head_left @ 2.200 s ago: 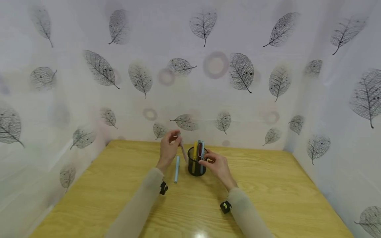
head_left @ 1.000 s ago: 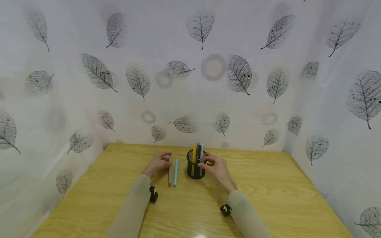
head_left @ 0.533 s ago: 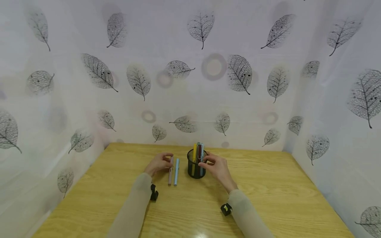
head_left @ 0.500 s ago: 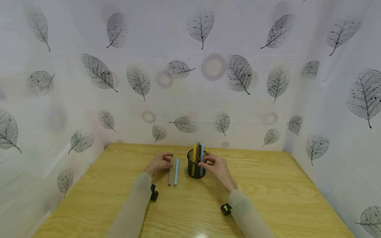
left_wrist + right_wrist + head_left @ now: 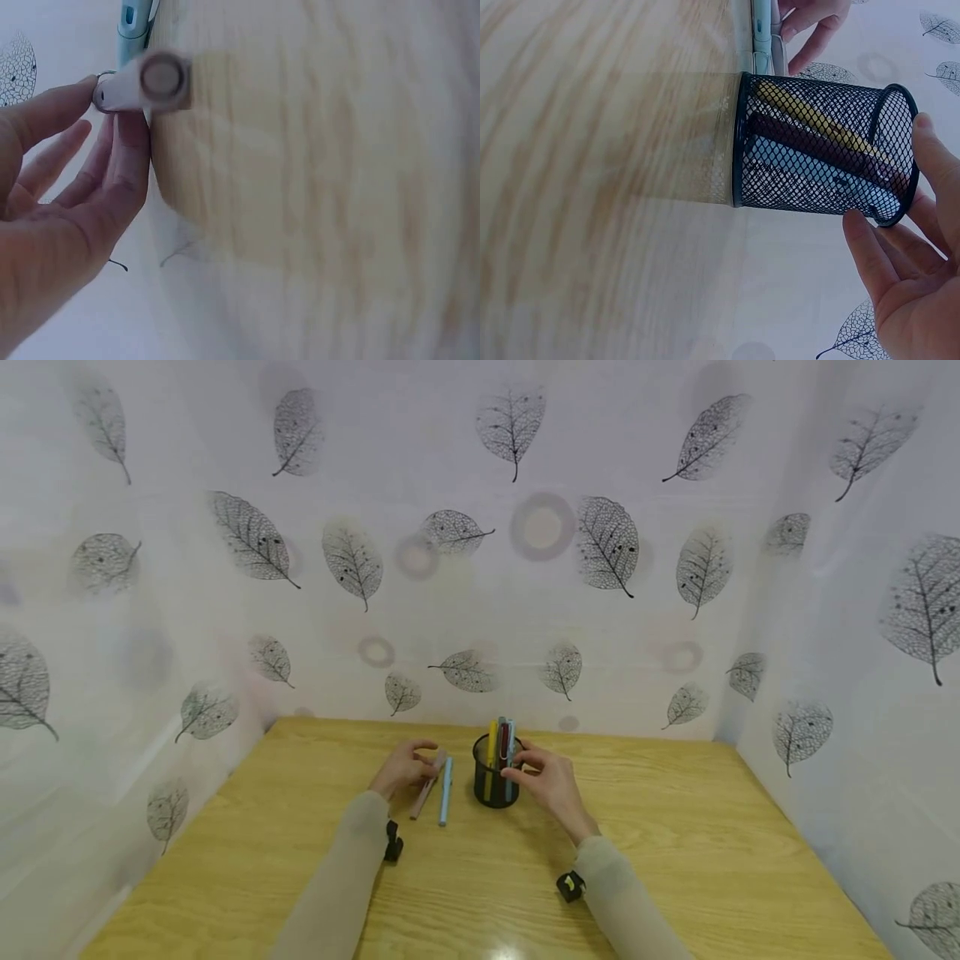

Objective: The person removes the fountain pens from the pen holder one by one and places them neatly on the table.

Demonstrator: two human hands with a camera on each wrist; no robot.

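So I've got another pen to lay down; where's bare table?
Bare table right of the mesh pen cup and left of the left hand. Crowded between: pink pen, blue pen.

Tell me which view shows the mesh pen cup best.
Right wrist: the mesh pen cup fills the frame, pens visible through the mesh, right hand at its rim. Head view shows it small, upright on the table. Left wrist misses it.

One mesh cup (image 5: 492,782); two pens (image 5: 446,788) lying; seemingly four standing pens (image 5: 501,752).
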